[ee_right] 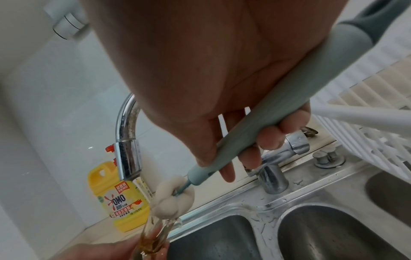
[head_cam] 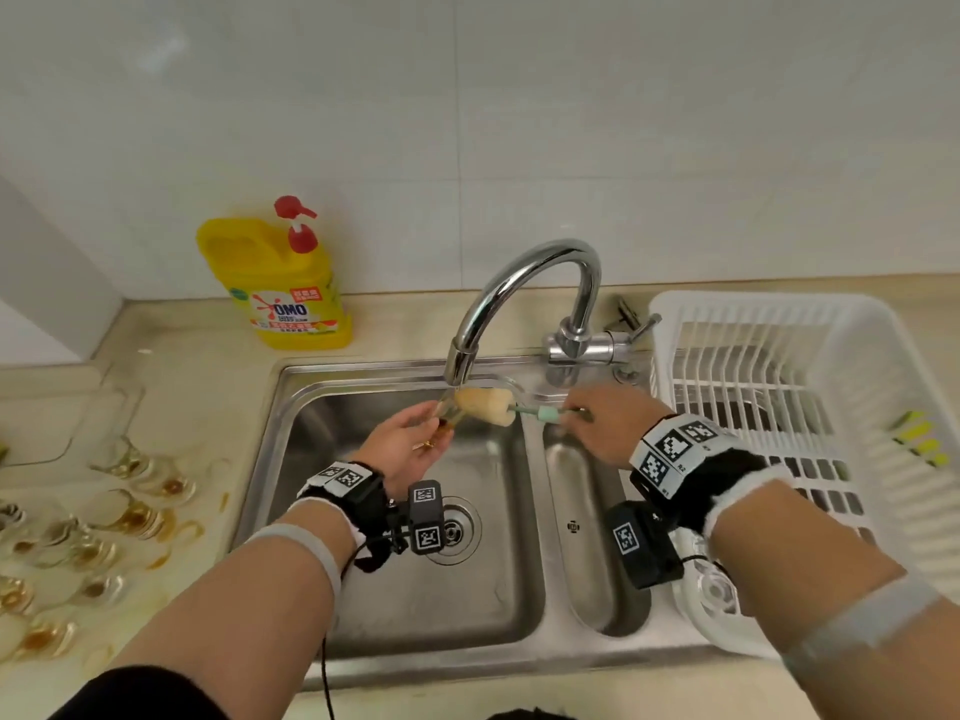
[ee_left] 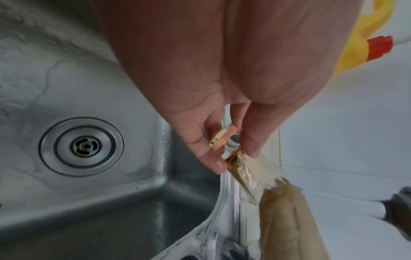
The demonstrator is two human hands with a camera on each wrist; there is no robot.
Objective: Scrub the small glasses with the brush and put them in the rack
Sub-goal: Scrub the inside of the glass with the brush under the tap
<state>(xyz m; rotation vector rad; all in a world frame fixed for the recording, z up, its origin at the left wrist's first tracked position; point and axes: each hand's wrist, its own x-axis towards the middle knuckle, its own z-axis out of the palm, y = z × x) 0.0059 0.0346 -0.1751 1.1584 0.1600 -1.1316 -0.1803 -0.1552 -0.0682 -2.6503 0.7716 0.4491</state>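
My left hand (head_cam: pixel 410 441) pinches a small clear glass (head_cam: pixel 449 412) by its base, over the left sink basin and under the tap spout. In the left wrist view the glass (ee_left: pixel 246 174) is stained brown, held between thumb and fingers (ee_left: pixel 213 158). My right hand (head_cam: pixel 605 423) grips the pale green brush handle (ee_right: pixel 289 114). The beige sponge head (head_cam: pixel 485 405) of the brush sits at the glass mouth, also seen as the sponge head (ee_right: pixel 172 198) above the glass (ee_right: pixel 153 241). Whether water runs I cannot tell.
The chrome tap (head_cam: pixel 524 298) arches over the double sink (head_cam: pixel 395 631). A white dish rack (head_cam: pixel 779 387) stands right of the sink. Several stained small glasses (head_cam: pixel 130 517) lie on the left counter. A yellow detergent bottle (head_cam: pixel 280 288) stands by the wall.
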